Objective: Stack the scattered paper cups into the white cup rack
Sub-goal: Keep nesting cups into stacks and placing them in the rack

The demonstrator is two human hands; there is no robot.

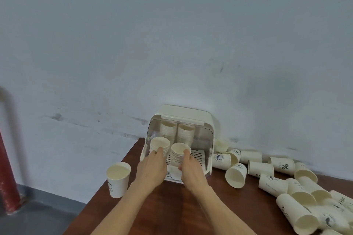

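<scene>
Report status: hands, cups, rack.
Left hand and right hand each hold a front cup stack in the white rack. Loose cups right. Nothing blocking.

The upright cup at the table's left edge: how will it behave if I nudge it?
The upright cup looks thin, empty paper, so probably very light. It stands tall on a narrow base near the table edge, so a nudge may tip it off.

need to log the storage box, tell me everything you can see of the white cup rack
The white cup rack looks like cream plastic, a boxy case with rounded corners, its clear front cover swung up. It stands upright at the table's far edge by the wall. Inside, a slotted tray holds four cup stacks, two behind, two in front. The left hand and right hand each hold a front stack.
</scene>
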